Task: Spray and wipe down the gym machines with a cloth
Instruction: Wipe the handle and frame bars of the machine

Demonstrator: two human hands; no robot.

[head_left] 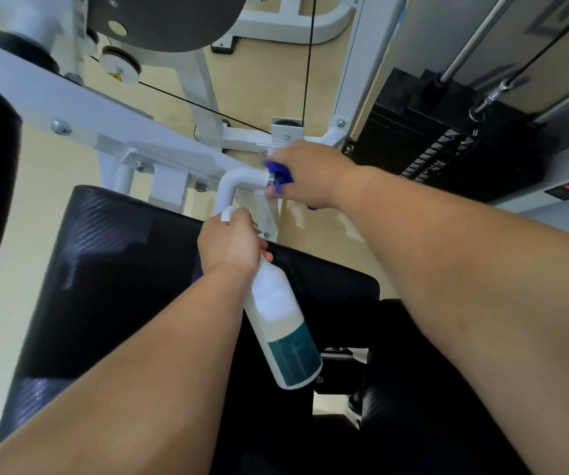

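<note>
Both hands work close together over a white-painted steel gym machine (111,132). Left hand (231,243) is wrapped around the neck of a smooth white plastic spray bottle with a teal label (281,330), whose cylindrical body slants down toward the camera across a black padded seat with a woven, carbon-look vinyl cover (111,262); its nozzle end sits just beside a curved white tubular handle (233,185). Right hand (313,173) is closed on a crumpled bright blue cloth (277,173), pressing it against the end of that tube where a small chrome collar shows. Blue folds poke out between the fingers and below the palm. Beyond the right forearm, a stack of matte black rectangular weight plates (440,156) stands with polished steel guide rods (475,39) rising from it. Thin black cables (308,56) cross pale wood-look flooring (259,84).
</note>
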